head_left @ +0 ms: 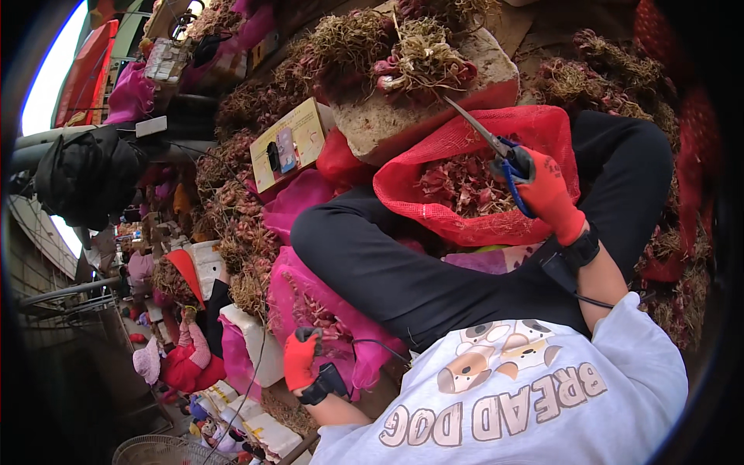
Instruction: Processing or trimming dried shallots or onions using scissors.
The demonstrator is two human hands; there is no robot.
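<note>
My right hand (549, 190), in a red glove with dark fingertips, grips a pair of scissors (511, 172) by the blue handles. Their long metal blades point up and left toward a bunch of shallots (425, 62) with dry, tangled stalks. That bunch lies on a worn foam block (411, 116). Below the blades, a red mesh bag (457, 225) stands open between my legs, with loose red shallots (469, 186) inside. My left hand (302, 360), gloved alike, is curled closed beside a pink mesh bag (291, 279); whatever its fingers may hold is hidden.
Heaps of dried shallot bunches (232, 225) lie left, more (601, 77) at upper right. A phone (286, 149) rests on a cardboard box (310, 128). At far left a person in a red top (186, 360) works beside foam boxes. A fan (159, 449) stands lower left.
</note>
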